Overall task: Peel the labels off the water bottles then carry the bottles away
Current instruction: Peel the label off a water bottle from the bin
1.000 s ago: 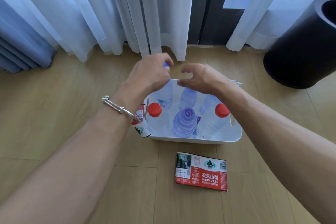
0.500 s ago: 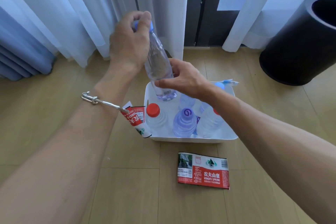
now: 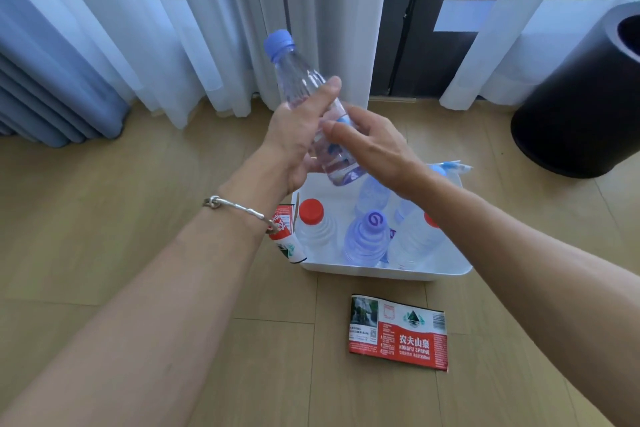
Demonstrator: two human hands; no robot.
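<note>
At frame centre, the left hand [image 3: 294, 146] grips a tilted clear plastic water bottle with a blue cap [image 3: 298, 76] above the white plastic bin [image 3: 381, 272]. The right hand [image 3: 377, 146] pinches its lower body, thumb in front.

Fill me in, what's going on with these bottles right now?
The left hand holds a blue-capped bottle tilted above the bin, its label seemingly still on. The right hand is at the bottle's middle; whether it grips is unclear. Other bottles stand in the bin. Two peeled labels lie on the floor beside it.
</note>
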